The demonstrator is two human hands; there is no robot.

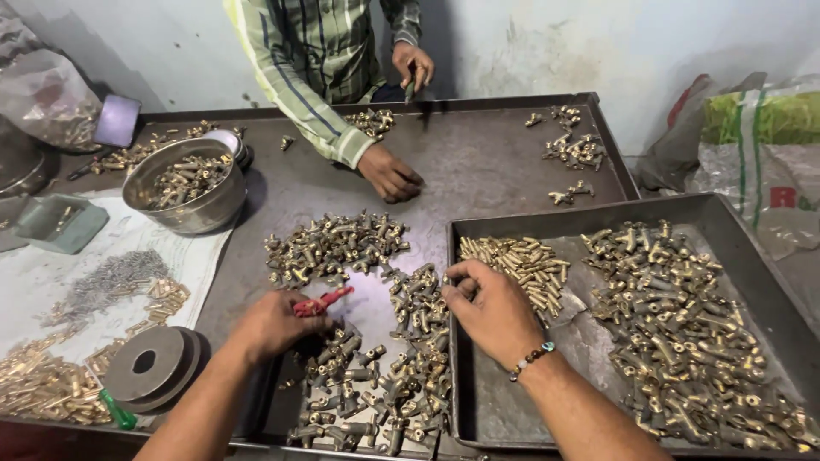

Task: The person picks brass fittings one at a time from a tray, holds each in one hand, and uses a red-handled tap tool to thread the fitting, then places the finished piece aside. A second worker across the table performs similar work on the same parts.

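1. Brass fittings [376, 376] lie in a loose ring-shaped heap on the dark worktop [478, 162], just in front of the person and between both forearms.
2. The left hand [273, 324] is clamped on a red-handled tool [323, 302], whose tip points toward the bare patch in the middle of the heap. A firm, low grip like this one looks best for steady work on such small parts.
3. The right hand [491, 307] rests on the edge of the grey tray [512, 410], fingers curled together. Whether they pinch a piece I cannot tell.
4. Just beyond that hand, inside the tray, lies a small pile of slim brass pins [521, 260]; a larger pile of T-shaped brass parts [683, 333] fills the tray's right side. Keeping the piles apart would avoid mixing.
5. Across the worktop, another person's hand [389, 175] rests flat. A steel bowl [184, 183] of fittings stands to the left.
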